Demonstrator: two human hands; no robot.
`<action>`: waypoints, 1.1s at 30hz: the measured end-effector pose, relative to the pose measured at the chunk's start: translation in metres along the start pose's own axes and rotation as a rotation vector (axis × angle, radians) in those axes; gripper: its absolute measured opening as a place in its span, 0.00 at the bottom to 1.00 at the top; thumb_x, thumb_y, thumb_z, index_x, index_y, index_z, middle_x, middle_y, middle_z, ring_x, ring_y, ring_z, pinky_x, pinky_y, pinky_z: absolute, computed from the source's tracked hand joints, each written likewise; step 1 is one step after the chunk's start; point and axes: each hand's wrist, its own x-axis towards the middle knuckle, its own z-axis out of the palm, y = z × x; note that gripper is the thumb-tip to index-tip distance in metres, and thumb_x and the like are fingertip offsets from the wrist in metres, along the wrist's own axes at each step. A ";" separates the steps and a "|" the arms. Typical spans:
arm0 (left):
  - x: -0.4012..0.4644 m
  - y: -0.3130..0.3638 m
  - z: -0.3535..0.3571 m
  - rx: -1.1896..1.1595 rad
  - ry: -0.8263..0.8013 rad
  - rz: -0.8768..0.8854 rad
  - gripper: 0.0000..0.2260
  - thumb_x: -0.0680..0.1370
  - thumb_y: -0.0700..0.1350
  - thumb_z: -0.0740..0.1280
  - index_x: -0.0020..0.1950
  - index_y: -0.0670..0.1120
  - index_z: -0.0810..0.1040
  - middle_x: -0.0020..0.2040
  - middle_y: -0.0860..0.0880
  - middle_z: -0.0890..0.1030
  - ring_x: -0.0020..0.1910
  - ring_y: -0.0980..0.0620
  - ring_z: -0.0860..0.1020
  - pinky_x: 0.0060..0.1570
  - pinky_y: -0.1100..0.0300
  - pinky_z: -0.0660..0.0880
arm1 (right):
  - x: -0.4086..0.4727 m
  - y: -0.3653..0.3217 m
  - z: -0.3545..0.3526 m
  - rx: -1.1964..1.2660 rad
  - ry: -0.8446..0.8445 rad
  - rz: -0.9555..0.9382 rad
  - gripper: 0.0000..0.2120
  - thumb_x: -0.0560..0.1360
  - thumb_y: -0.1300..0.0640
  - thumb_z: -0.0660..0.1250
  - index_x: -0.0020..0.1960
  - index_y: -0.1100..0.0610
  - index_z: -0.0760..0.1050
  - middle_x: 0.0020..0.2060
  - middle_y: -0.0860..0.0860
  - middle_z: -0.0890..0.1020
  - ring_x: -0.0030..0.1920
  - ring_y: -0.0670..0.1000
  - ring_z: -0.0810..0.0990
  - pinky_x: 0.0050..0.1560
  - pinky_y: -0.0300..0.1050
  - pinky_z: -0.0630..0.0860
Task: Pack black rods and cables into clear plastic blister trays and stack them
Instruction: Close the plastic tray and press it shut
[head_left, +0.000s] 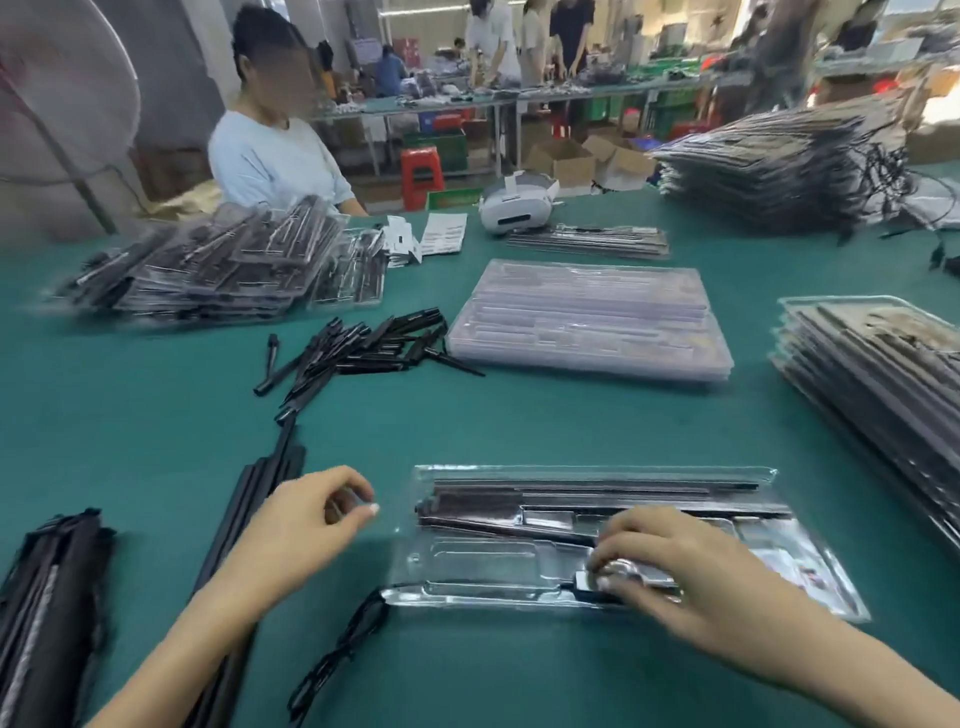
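A clear blister tray (467, 566) lies on the green table in front of me, with black rods (587, 493) seated in its far slots. My right hand (691, 566) rests on the tray's near right part, its fingers curled over a small silver and black connector piece (613, 577). A black cable (343, 649) trails from the tray's near left corner onto the table. My left hand (306, 525) hovers just left of the tray, with fingers curled and thumb near the fingertips; nothing shows in it.
Long black rods (249, 499) lie to the left, and short black pieces (363, 348) are heaped further back. Empty clear trays (592, 322) are stacked mid-table. Filled tray stacks sit at the right (883, 384), far right (779, 166) and far left (218, 265). A seated person (275, 150) works opposite.
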 end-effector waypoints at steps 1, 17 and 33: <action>-0.005 -0.007 0.001 -0.004 -0.106 -0.058 0.04 0.75 0.46 0.70 0.42 0.54 0.78 0.38 0.55 0.81 0.39 0.58 0.78 0.41 0.70 0.69 | 0.021 -0.004 0.008 0.046 -0.055 -0.049 0.08 0.78 0.49 0.64 0.53 0.46 0.80 0.52 0.41 0.78 0.54 0.40 0.74 0.56 0.37 0.70; 0.001 -0.020 0.039 -0.464 -0.400 -0.297 0.14 0.69 0.41 0.76 0.46 0.47 0.71 0.28 0.54 0.77 0.24 0.57 0.70 0.26 0.65 0.67 | 0.226 -0.075 0.067 -0.406 -0.757 -0.220 0.40 0.63 0.39 0.77 0.69 0.37 0.60 0.69 0.51 0.58 0.69 0.54 0.57 0.62 0.62 0.62; 0.010 -0.027 0.044 -0.322 -0.315 -0.192 0.16 0.65 0.57 0.77 0.43 0.54 0.74 0.34 0.58 0.74 0.29 0.64 0.70 0.33 0.66 0.66 | 0.227 -0.087 0.078 -0.429 -0.753 -0.094 0.45 0.59 0.48 0.81 0.68 0.41 0.59 0.65 0.52 0.58 0.67 0.56 0.56 0.61 0.81 0.52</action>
